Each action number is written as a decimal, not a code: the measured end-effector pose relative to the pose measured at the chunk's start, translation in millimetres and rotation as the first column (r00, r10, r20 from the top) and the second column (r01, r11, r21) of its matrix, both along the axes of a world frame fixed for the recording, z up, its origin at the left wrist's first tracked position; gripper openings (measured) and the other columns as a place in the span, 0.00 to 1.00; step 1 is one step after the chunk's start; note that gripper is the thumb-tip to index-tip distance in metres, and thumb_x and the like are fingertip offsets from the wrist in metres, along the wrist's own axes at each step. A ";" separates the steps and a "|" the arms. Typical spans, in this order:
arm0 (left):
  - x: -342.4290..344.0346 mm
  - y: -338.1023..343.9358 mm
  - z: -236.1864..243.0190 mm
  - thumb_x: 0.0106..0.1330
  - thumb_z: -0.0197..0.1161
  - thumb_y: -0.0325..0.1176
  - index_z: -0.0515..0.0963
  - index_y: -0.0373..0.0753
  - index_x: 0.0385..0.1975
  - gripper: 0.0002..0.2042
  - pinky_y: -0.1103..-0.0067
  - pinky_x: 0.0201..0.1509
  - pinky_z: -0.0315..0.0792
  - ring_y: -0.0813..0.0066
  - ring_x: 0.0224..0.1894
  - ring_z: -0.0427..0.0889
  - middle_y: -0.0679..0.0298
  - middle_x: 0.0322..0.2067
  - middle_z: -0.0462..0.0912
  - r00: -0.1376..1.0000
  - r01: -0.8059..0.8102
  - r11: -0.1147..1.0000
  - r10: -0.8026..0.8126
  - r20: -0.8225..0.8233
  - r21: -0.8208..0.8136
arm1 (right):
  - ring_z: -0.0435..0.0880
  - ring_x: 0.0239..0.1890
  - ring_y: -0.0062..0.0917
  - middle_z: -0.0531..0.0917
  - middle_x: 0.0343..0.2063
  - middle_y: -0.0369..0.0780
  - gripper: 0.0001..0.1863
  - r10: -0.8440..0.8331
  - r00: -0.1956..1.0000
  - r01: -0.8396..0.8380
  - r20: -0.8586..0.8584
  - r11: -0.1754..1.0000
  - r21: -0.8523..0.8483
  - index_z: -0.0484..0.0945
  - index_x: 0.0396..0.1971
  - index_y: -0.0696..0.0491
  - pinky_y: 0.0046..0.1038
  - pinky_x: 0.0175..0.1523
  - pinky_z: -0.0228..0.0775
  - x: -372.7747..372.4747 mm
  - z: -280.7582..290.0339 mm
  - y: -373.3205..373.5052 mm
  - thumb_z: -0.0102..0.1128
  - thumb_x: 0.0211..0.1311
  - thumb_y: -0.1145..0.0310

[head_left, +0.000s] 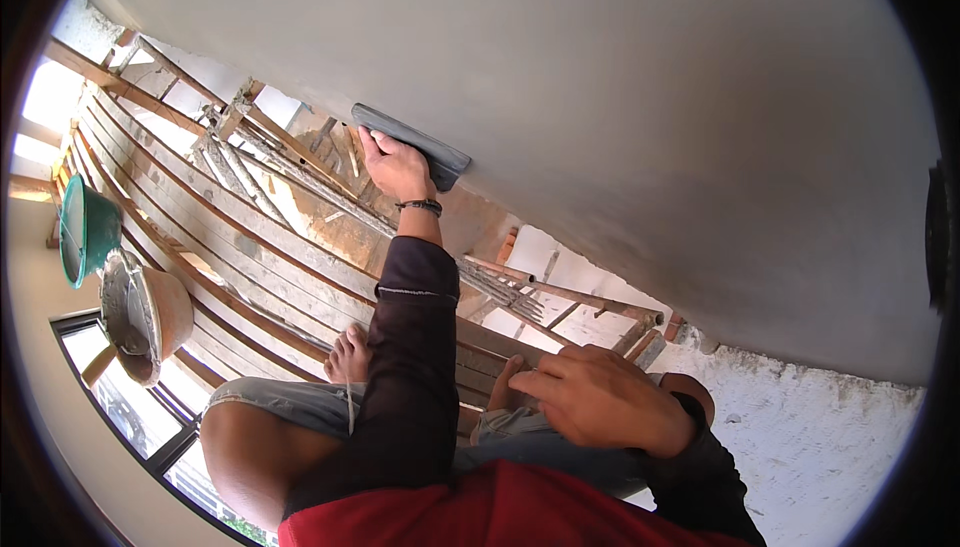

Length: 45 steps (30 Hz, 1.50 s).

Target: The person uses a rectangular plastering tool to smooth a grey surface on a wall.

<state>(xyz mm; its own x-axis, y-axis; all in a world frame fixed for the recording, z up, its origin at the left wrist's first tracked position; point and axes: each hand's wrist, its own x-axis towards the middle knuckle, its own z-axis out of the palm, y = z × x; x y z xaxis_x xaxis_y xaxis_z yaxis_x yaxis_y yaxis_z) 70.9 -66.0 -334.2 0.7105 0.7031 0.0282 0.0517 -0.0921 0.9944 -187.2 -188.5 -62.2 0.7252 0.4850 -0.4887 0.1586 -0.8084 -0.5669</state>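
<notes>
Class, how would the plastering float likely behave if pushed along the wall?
The plastering float is probably stiff: its long edges look straight. It seems fairly light, since the left hand alone holds it. It may slide easily, as the grey wall looks smooth.

"The float [415,136]?"
"Against the wall [640,127], in the left hand [398,167]; right hand [605,399] well apart, lower right."
"The bucket [100,229]?"
"Far left, just beside the tub [172,312]."

Building site: scaffold planks [262,265], plastered wall [620,97].
</notes>
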 end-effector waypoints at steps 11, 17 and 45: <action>-154.2 -150.1 110.4 0.76 0.50 0.33 0.60 0.32 0.74 0.28 0.68 0.45 0.65 0.57 0.37 0.70 0.52 0.37 0.67 0.980 0.191 0.979 -0.194 0.049 0.069 | 0.82 0.39 0.38 0.80 0.32 0.40 0.16 0.066 0.996 -0.069 0.056 0.996 0.053 0.80 0.49 0.50 0.40 0.45 0.75 12.8 4.1 5.9 0.61 0.59 0.72; -4.1 -5.3 109.8 0.76 0.51 0.36 0.69 0.33 0.69 0.24 0.61 0.45 0.67 0.50 0.35 0.73 0.49 0.33 0.73 1.000 -0.013 0.966 0.005 0.030 0.256 | 0.83 0.40 0.38 0.82 0.34 0.40 0.19 -0.005 0.993 -0.004 0.114 0.997 0.078 0.80 0.51 0.50 0.39 0.46 0.76 -4.8 15.5 -9.4 0.62 0.58 0.73; -152.7 -141.1 127.8 0.74 0.53 0.32 0.61 0.30 0.73 0.29 0.70 0.40 0.65 0.60 0.33 0.68 0.56 0.33 0.66 0.956 0.204 0.957 -0.240 0.169 0.205 | 0.83 0.38 0.39 0.81 0.32 0.40 0.16 0.112 0.986 -0.128 0.127 0.983 0.133 0.80 0.47 0.51 0.39 0.44 0.76 18.2 22.4 8.9 0.61 0.57 0.75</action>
<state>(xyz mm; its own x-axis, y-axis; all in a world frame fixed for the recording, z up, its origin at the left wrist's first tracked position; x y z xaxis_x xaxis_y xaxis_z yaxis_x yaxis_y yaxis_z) -81.8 -207.1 -206.4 0.8167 0.4980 0.2915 -0.1789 -0.2616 0.9484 -169.0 -179.6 -39.8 0.7063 0.6296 -0.3235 0.3225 -0.6930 -0.6448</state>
